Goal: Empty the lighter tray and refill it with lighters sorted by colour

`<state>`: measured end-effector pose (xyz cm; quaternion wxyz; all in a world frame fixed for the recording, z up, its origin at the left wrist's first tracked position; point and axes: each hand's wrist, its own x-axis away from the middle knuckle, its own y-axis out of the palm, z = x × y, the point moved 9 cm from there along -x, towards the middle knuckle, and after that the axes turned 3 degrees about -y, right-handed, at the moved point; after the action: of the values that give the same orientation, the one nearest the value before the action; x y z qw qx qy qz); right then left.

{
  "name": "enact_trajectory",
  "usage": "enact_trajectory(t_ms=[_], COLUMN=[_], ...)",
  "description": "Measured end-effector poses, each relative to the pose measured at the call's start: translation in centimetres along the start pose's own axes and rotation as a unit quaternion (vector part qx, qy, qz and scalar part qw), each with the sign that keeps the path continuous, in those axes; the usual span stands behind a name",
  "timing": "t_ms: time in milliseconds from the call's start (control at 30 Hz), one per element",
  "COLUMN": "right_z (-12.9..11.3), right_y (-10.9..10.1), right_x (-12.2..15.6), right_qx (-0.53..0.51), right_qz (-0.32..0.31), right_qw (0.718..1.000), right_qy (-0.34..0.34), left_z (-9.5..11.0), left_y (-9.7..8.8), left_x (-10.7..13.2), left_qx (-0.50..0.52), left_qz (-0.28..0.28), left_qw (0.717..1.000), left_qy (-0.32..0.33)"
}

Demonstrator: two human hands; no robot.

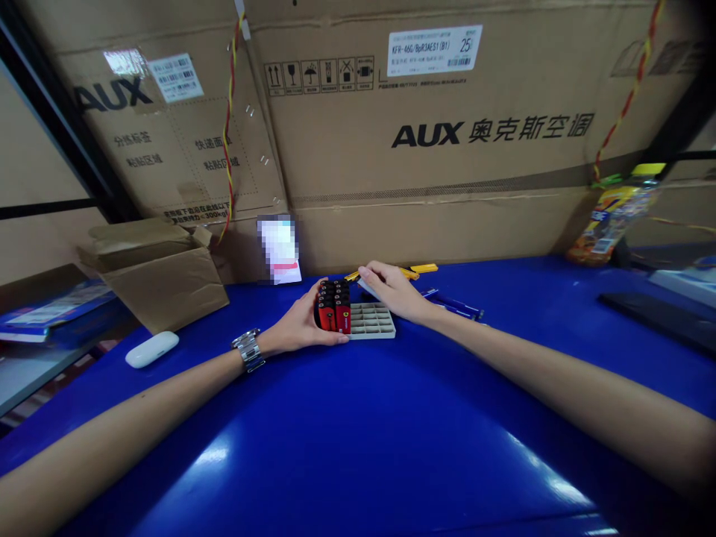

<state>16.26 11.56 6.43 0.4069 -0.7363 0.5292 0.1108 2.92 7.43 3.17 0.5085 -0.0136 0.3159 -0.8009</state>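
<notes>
1. Cupping a block of red-and-black cylinders [333, 307] from the left, the left hand [299, 324] lies with fingers together along the block's near side; whether it is clamped on them, cannot tell.
2. Right hand [391, 291] is spread over the far side of a grey plastic grid tray [374, 322], fingers together above a pale strip [366, 286]; any hold on it is unclear.
3. Tray sits between both hands on a glossy blue table [358, 447]. Cylinders stand upright, tightly packed, apparently in its left part; the square cells on the right show empty, so part is filled, part open.
4. Yellow sticks [422, 268] lie behind the right hand; slim blue sticks [454, 304] lie just right of it.
5. Nearby: open corrugated cardboard box [162, 287], smooth white oval case [152, 349], steel link wristwatch [248, 350] on the left wrist.
</notes>
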Motion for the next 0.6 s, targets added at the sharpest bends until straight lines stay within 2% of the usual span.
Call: enact_trajectory(t_ms=[100, 267, 500, 600], right_z=[-0.7, -0.5, 0.4, 0.5], right_y=[0.1, 0.7, -0.4, 0.2], right_x=[0.0, 0.3, 0.3, 0.3], right_qx=[0.044, -0.012, -0.003, 0.013], right_qz=[-0.014, -0.049, 0.005, -0.023], right_qw=[0.998, 0.999, 1.0, 1.0], right_qy=[-0.036, -0.006, 0.017, 0.012], left_z=[0.0, -0.1, 0.0, 0.0], left_y=[0.0, 0.0, 0.1, 0.1], left_x=[0.0, 0.1, 0.0, 0.0], left_qx=[-0.005, -0.001, -0.002, -0.004], left_qz=[0.001, -0.002, -0.002, -0.007], left_qw=[1.0, 1.0, 1.0, 1.0], left_qy=[0.005, 0.021, 0.022, 0.027])
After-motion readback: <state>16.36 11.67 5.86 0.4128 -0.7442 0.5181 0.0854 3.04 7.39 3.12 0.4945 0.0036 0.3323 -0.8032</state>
